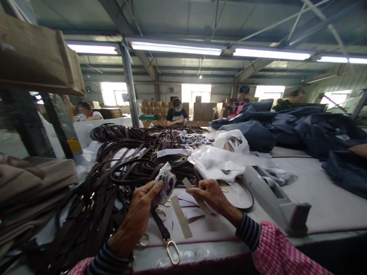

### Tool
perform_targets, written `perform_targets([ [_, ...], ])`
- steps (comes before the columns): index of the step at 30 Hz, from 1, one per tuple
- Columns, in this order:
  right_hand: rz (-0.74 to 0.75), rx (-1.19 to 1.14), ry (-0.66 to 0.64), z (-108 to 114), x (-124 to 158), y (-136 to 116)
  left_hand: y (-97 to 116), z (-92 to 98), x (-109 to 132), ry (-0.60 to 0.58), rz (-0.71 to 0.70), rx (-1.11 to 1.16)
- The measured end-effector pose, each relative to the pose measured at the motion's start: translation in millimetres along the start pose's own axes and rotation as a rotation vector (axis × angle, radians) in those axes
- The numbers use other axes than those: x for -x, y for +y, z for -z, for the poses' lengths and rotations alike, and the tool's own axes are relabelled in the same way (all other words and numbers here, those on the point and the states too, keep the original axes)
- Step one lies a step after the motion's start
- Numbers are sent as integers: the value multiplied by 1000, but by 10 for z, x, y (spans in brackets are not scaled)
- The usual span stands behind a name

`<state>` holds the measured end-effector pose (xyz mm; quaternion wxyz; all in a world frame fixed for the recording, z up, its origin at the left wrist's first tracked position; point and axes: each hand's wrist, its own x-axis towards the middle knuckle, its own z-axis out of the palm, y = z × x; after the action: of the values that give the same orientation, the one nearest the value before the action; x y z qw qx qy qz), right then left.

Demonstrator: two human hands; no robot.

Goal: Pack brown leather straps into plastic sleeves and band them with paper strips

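The left hand [142, 199] has thumb and fingers pinched on a wrapped bundle [166, 182], held up left of the dispenser [268, 191]; what the film covers is hard to make out, perhaps a coil. The right hand [212, 195], nearer the dispenser, grips a strip [204, 208] between thumb and curled fingers, both its ends sticking out. Bundle and strip are apart.

To handle these well, I would keep the bundle pinched snugly so the film does not loosen, and hold the strip flat and near its middle so that neither end bends or snags.

Below the hands, left of the dispenser, lie a second strip [181, 218] and some paper slips [189, 200]. Farther left of it, a metal ring [173, 252] at a strap's end overhangs the table's front edge; a sleeve could catch it. Dark straps [129, 175] crowd the side farthest left of the dispenser, leaving the left hand little room. White plastic [219, 162] lies behind and left of it, blue cloth [289, 124] behind and right. The most open room is the bare table [327, 202] right of the dispenser.
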<state>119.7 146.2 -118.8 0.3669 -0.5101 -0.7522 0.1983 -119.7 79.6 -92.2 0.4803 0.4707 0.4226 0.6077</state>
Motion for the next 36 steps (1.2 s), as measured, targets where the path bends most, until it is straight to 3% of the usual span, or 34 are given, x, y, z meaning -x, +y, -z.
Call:
perform_targets([
  [4, 65, 193, -9, 49, -39, -20, 37, -74, -58, -11, -14, 20],
  [10, 26, 384, 128, 245, -130, 31, 110, -83, -71, 0, 41, 83],
  [14, 28, 406, 236, 349, -78, -81, 138, -113, -37, -103, 112, 145],
  [18, 157, 286, 281, 262, 112, -334, 112, -200, -3, -200, 141, 229],
  [24, 237, 389, 373, 65, 229, -505, 195, -309, 129, -239, 147, 229],
  [30, 205, 240, 325, 16, 203, -721, 159, -413, 217, -253, 151, 181],
  [36, 196, -283, 79, -12, 360, -716, 190, -327, 202, -173, 86, 121],
])
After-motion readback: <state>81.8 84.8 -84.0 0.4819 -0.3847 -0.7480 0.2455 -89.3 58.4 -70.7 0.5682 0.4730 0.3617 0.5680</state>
